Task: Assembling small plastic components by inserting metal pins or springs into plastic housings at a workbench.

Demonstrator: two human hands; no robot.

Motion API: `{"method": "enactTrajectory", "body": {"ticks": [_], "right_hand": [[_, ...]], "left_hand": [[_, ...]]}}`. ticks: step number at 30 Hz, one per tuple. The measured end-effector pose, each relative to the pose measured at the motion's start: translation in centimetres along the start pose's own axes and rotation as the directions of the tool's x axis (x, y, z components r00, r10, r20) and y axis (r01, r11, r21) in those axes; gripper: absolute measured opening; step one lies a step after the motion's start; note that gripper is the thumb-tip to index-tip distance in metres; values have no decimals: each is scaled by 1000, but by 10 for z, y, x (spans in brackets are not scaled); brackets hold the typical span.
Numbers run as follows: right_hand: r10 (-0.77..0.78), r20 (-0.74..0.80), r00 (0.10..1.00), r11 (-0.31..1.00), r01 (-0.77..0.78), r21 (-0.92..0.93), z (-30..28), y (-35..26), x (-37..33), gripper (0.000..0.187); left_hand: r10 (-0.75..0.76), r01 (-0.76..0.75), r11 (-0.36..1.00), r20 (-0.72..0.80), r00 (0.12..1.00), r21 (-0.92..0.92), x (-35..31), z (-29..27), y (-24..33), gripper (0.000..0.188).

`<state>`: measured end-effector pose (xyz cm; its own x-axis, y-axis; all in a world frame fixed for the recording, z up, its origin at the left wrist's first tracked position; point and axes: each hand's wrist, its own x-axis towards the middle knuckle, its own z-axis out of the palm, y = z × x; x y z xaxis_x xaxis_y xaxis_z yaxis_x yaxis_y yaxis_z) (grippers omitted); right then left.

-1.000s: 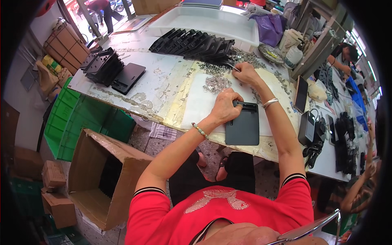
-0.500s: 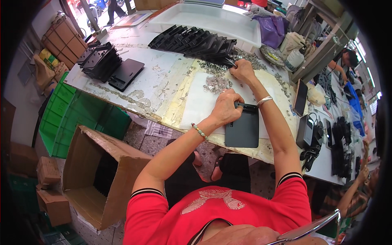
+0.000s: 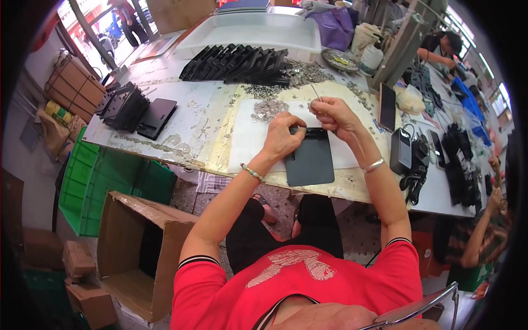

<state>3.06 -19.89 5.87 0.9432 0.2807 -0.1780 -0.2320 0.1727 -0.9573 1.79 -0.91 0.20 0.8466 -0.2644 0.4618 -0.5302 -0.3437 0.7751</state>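
A flat black plastic panel (image 3: 311, 165) lies near the table's front edge on a white sheet (image 3: 247, 140), with a slotted strip along its far side. My left hand (image 3: 283, 136) is closed at the panel's far left corner, fingers pinched on it. Above the panel's far right side, my right hand (image 3: 338, 116) pinches a thin metal tool (image 3: 314, 91) pointing up and away; its exact kind is too fine to make out. Just beyond my left hand sits a heap of small clear pieces (image 3: 269, 110).
Black frames (image 3: 231, 63) lie overlapped in a row before a white tray (image 3: 247, 33). Small metal bits (image 3: 308, 74) are scattered beside them. Black parts (image 3: 124, 107) are stacked at left. A phone (image 3: 387, 107) and power bank (image 3: 402, 151) lie right. An open carton (image 3: 132, 247) stands below.
My right hand has drawn back from the row of black frames toward the panel, lifting the thin metal tool. My left hand stays at the panel. The whole view has shifted slightly.
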Motion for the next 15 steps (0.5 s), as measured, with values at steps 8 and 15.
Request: {"method": "enactTrajectory", "body": {"ticks": [8,15], "right_hand": [[-201,-105,974,977,192,-88,-3,19,-34,16],[-208,-68,976,969,197,-148,11,41,-31,15]], "left_hand": [[99,-100,995,-45,994,-6,4,-1,11,10],[322,-310,945,-121,939,108,-3,4,10,15]]}}
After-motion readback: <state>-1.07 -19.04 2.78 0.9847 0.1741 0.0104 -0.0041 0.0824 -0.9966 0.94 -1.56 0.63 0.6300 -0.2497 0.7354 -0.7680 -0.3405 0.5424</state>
